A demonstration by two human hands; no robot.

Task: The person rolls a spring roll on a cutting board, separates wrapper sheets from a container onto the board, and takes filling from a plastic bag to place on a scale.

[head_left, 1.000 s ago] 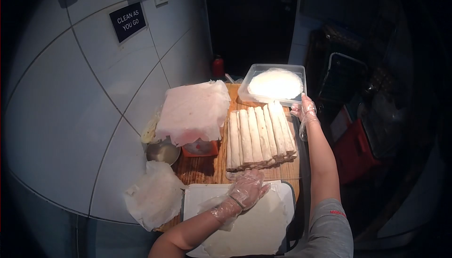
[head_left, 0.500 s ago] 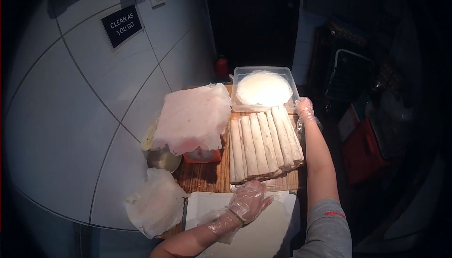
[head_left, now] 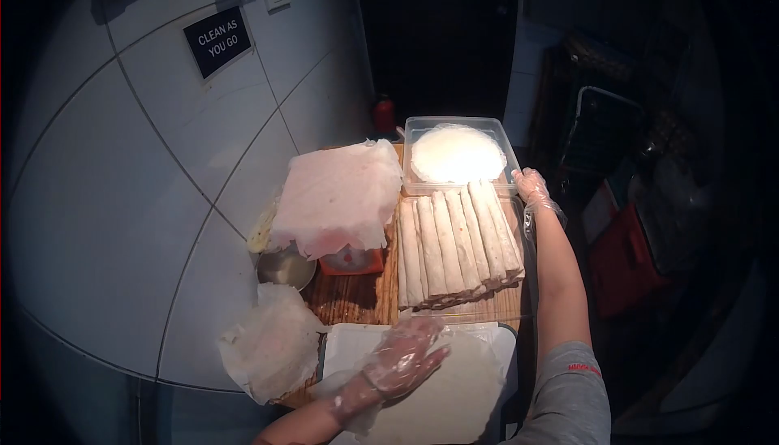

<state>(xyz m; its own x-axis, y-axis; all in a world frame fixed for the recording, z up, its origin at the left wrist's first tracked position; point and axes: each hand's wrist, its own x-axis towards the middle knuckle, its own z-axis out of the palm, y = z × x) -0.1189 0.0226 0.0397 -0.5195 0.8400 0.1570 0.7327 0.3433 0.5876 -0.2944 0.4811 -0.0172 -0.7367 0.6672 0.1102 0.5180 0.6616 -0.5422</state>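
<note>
Left fingers [head_left: 428,361] shifted leftward, spread, empty, right fingers [head_left: 526,179] at tub [head_left: 426,189] corner, grip unclear

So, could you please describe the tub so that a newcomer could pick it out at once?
Start at the wooden table and look to its far end. The tub stands there, just beyond the row of pale rolls, with the right hand at its near right corner. It is see-through and holds a bright white disc, unlike the rolls and the pinkish sheet.

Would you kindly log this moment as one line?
Left hand: over sheet on board | Right hand: at near right corner of tub | Rolls: stacked in front of tub
</note>
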